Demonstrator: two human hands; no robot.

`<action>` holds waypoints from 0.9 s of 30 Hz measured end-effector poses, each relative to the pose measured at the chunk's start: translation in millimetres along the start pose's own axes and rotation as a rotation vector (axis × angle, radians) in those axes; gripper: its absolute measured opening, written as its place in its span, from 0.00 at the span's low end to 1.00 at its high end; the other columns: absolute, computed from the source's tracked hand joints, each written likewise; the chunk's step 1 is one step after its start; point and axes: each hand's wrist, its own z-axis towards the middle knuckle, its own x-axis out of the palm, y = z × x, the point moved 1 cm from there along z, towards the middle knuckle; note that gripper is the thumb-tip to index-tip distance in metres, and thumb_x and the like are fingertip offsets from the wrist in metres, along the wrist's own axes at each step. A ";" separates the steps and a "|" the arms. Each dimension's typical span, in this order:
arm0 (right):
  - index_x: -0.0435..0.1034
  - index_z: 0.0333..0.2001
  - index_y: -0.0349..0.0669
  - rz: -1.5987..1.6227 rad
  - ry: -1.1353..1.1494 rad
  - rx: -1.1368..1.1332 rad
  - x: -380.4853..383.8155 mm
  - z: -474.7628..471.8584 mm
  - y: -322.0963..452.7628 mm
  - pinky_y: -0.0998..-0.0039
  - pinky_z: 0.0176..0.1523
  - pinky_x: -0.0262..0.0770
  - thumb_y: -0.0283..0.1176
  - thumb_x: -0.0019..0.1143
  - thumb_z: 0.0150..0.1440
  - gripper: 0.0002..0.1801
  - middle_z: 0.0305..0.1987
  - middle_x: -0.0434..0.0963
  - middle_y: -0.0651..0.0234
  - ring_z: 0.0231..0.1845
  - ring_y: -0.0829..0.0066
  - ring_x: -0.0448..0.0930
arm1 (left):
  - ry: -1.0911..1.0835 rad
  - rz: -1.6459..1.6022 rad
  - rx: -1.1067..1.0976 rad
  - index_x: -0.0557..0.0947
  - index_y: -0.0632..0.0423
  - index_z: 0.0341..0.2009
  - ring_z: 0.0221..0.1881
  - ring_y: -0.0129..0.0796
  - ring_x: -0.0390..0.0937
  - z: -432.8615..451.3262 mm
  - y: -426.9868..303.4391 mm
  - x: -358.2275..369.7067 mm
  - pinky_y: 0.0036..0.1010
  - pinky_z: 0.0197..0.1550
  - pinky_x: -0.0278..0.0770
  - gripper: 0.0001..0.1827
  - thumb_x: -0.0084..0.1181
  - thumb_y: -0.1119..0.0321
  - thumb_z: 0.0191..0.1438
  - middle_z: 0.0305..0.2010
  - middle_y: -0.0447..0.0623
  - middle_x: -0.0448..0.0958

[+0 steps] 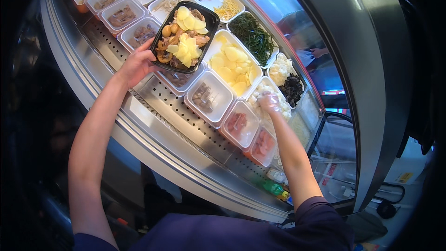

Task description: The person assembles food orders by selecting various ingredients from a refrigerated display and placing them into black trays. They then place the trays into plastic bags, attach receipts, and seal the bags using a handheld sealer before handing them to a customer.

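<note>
My left hand [140, 62] grips the near left edge of a black plastic food tray [215, 24], holding it tilted above the display case. In the tray lie meat pieces [200, 40], yellow potato slices [188, 51] and a few round brown balls [166, 30]. On my right hand [270, 101] is a clear plastic glove; it reaches into white cauliflower florets [256, 94] in a white tray. Its fingertips are hidden, so whether they hold a floret is unclear. Between my hands sits a white tray [259, 74] of potato slices [231, 59].
Lidded clear boxes [209, 94] line the perforated metal shelf [163, 99]. Behind stand trays of dark green seaweed strips [252, 36] and black fungus [291, 85]. Curved glass [296, 17] closes the far side; another person's hand [316, 53] shows beyond it. A green bottle [273, 187] lies near right.
</note>
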 end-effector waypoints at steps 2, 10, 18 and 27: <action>0.78 0.49 0.35 0.296 -0.100 0.155 -24.2 -18.8 -7.1 0.63 0.42 0.83 0.37 0.66 0.54 0.22 0.38 0.86 0.55 0.36 0.65 0.87 | -0.007 -0.025 -0.018 0.64 0.53 0.74 0.59 0.39 0.78 -7.0 -3.0 3.5 0.43 0.58 0.81 0.40 0.47 0.78 0.53 0.64 0.52 0.76; 0.76 0.43 0.37 1.165 -0.384 -0.176 -177.0 -104.9 85.7 0.76 0.34 0.76 0.30 0.68 0.60 0.11 0.33 0.81 0.69 0.30 0.80 0.79 | 0.019 -0.143 -0.130 0.63 0.51 0.74 0.53 0.36 0.80 -40.5 46.8 43.9 0.39 0.50 0.83 0.42 0.50 0.79 0.51 0.61 0.51 0.77; 0.76 0.53 0.40 0.592 -0.435 -0.552 -286.6 -150.6 212.1 0.64 0.55 0.79 0.30 0.71 0.54 0.22 0.54 0.79 0.55 0.56 0.58 0.81 | 0.037 -0.182 -0.201 0.60 0.53 0.75 0.56 0.38 0.80 -114.7 31.0 89.6 0.36 0.56 0.82 0.44 0.48 0.83 0.51 0.65 0.53 0.74; 0.77 0.41 0.40 0.792 -0.474 -0.788 -342.6 -180.4 246.0 0.62 0.53 0.79 0.17 0.65 0.52 0.12 0.46 0.82 0.59 0.49 0.55 0.83 | -0.053 -0.179 -0.292 0.59 0.55 0.76 0.64 0.41 0.76 -199.6 -64.5 128.1 0.39 0.62 0.79 0.44 0.47 0.83 0.51 0.68 0.55 0.72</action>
